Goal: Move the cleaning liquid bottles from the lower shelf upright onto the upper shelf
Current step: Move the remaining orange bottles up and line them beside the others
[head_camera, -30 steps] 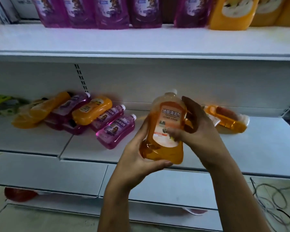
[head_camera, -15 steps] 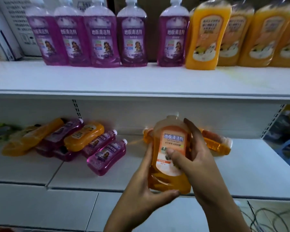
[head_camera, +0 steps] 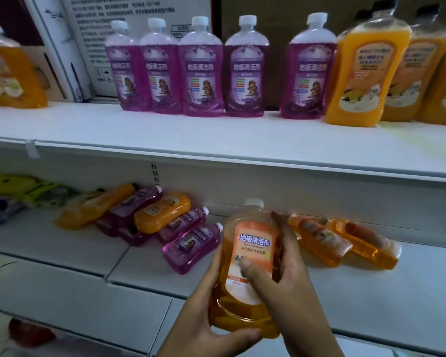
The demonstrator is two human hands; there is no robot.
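An orange cleaning liquid bottle [head_camera: 247, 256] with a white cap stands upright in both my hands, in front of the lower shelf [head_camera: 371, 292]. My left hand [head_camera: 206, 315] cups its base and left side. My right hand [head_camera: 289, 274] wraps its right side, thumb across the label. On the lower shelf lie several purple and orange bottles [head_camera: 162, 217] to the left and two orange bottles [head_camera: 345, 243] to the right. On the upper shelf [head_camera: 165, 135] several purple bottles [head_camera: 201, 70] and orange bottles [head_camera: 366, 70] stand upright.
Another orange bottle [head_camera: 8, 65] stands at the upper shelf's far left. Cardboard boxes [head_camera: 129, 27] rise behind the upright bottles. Yellow-green packets [head_camera: 18, 189] lie at the lower shelf's left end. A lower white shelf [head_camera: 75, 300] runs below.
The view has tilted upward, bringing the upper shelf's upright bottles fully into sight. Both hands keep the same hold on the orange bottle, which stays upright.
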